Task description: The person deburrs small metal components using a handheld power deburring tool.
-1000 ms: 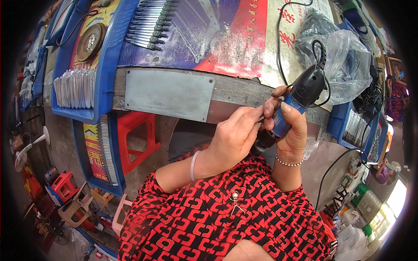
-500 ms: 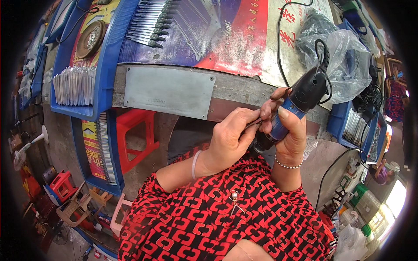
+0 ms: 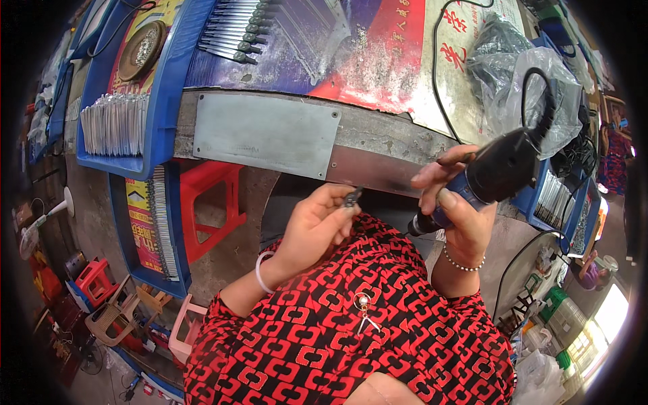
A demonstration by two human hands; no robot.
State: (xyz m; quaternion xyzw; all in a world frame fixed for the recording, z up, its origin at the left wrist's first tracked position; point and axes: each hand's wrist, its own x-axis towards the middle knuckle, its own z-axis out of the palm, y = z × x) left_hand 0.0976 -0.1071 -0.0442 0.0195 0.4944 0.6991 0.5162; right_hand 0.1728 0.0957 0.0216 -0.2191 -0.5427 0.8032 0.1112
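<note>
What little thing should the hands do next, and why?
Perhaps the left hand should turn the small dark piece for a look: its fingertips pinch the piece, and a gap separates it from the blue-and-black power tool held in the right hand.

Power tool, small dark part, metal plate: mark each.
Power tool [image 3: 498, 171]: head view, on its black housing.
Small dark part [image 3: 352, 197]: head view, on its exposed portion.
Metal plate [image 3: 265, 137]: head view, middle of its flat face.
</note>
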